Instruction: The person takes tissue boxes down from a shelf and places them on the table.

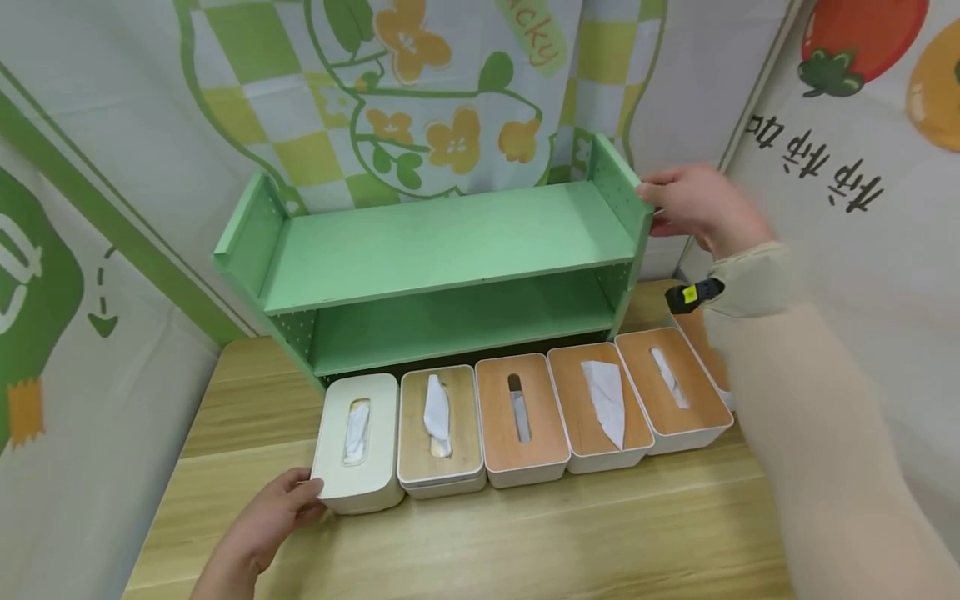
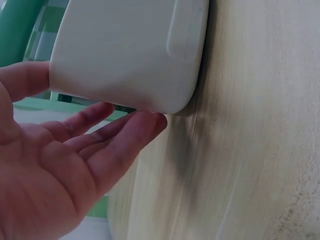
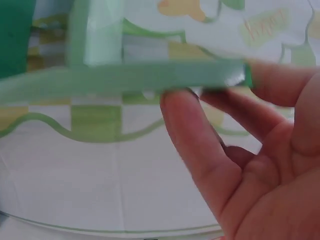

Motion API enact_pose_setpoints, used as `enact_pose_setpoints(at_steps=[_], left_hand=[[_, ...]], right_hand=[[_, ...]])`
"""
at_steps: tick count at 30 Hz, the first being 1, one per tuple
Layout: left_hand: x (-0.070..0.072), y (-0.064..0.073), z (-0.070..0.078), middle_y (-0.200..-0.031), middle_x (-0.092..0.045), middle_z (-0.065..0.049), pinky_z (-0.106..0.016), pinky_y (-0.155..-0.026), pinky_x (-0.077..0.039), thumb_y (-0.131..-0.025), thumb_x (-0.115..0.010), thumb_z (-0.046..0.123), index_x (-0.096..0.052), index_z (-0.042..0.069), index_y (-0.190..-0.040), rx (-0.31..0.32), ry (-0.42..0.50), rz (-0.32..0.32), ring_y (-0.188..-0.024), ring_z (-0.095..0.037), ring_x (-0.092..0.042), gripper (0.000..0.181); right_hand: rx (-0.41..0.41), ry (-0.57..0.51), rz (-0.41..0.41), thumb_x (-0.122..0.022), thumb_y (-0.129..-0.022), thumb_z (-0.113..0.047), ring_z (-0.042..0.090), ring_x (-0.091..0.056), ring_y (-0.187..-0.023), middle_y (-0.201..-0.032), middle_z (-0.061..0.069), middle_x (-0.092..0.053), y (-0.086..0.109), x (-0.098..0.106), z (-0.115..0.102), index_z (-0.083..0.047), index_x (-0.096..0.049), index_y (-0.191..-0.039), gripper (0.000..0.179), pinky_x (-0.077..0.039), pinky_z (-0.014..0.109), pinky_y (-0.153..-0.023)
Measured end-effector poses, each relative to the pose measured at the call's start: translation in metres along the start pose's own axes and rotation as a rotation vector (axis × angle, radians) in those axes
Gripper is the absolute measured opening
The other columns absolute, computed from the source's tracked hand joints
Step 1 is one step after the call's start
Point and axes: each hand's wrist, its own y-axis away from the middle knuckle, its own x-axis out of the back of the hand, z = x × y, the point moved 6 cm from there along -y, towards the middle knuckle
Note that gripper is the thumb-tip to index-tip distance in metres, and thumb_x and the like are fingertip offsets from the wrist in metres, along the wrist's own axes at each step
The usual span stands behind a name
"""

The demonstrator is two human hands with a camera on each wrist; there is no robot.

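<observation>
A cream tissue box (image 1: 337, 454) stands at the left end of a row. My left hand (image 1: 277, 510) touches its near left corner; in the left wrist view, the fingers (image 2: 125, 137) lie fairly straight along its side. A green two-tier shelf (image 1: 450, 237) stands behind the row. At its right side panel, my right hand (image 1: 697, 204) touches the front edge and outer face. The right wrist view has the panel (image 3: 165, 77) blurred, with one finger (image 3: 187, 130) against its face and the thumb at its edge. The hand does not wrap round the panel.
Right of the cream box stand several white tissue boxes with wooden lids, including a pale-lidded box (image 1: 461, 408) and a brown-lidded box (image 1: 517, 462). My right arm partly hides the last box (image 1: 701, 333). Printed cloth walls (image 1: 112, 208) enclose the wooden table (image 1: 525, 550).
</observation>
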Motion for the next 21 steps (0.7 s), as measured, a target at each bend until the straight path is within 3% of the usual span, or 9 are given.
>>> enact_pose_setpoints(at_steps=[6, 10, 13, 15, 21], left_hand=[[-0.011, 0.003, 0.008, -0.137, -0.046, -0.037, -0.050, -0.098, -0.046, -0.108, -0.043, 0.020, -0.030, -0.016, -0.144, -0.002, -0.131, 0.044, -0.124, -0.045, -0.051, 0.053], [-0.015, 0.001, 0.006, -0.141, -0.042, -0.037, -0.052, -0.099, -0.045, -0.109, -0.039, 0.026, -0.030, -0.014, -0.146, -0.009, -0.188, 0.068, -0.126, -0.047, -0.048, 0.055], [-0.018, 0.002, 0.006, -0.143, -0.041, -0.037, -0.056, -0.099, -0.043, -0.110, -0.036, 0.031, -0.030, -0.014, -0.146, -0.020, -0.301, 0.100, -0.126, -0.049, -0.046, 0.058], [-0.020, 0.004, 0.008, -0.143, -0.042, -0.035, -0.060, -0.099, -0.042, -0.110, -0.034, 0.033, -0.032, -0.013, -0.147, -0.039, -0.397, 0.128, -0.127, -0.050, -0.045, 0.059], [-0.028, 0.005, 0.030, -0.141, -0.044, -0.034, -0.064, -0.099, -0.038, -0.106, -0.042, 0.028, -0.036, -0.011, -0.146, -0.126, -0.603, 0.258, -0.127, -0.051, -0.044, 0.056]], right_hand=[[0.121, 0.080, 0.146, -0.034, -0.103, -0.057, 0.033, -0.055, -0.119, -0.138, 0.015, -0.053, 0.027, -0.015, 0.030, -0.011, -0.051, -0.146, 0.065, -0.047, 0.049, -0.095], [0.167, 0.092, 0.161, -0.031, -0.102, -0.061, 0.044, -0.040, -0.134, -0.151, 0.018, -0.043, 0.055, -0.042, 0.066, -0.014, -0.040, -0.154, 0.070, -0.031, 0.064, -0.105], [0.201, 0.133, 0.166, -0.031, -0.105, -0.055, 0.048, -0.035, -0.135, -0.153, 0.021, -0.038, 0.082, -0.067, 0.094, -0.011, -0.030, -0.157, 0.068, -0.029, 0.067, -0.104], [0.247, 0.166, 0.201, -0.035, -0.107, -0.047, 0.049, -0.038, -0.132, -0.149, 0.024, -0.042, 0.101, -0.080, 0.108, -0.004, -0.033, -0.155, 0.064, -0.032, 0.066, -0.102], [0.411, 0.266, 0.378, -0.052, -0.105, -0.028, 0.051, -0.042, -0.128, -0.138, 0.030, -0.050, 0.143, -0.104, 0.117, 0.009, -0.049, -0.140, 0.051, -0.034, 0.066, -0.099]])
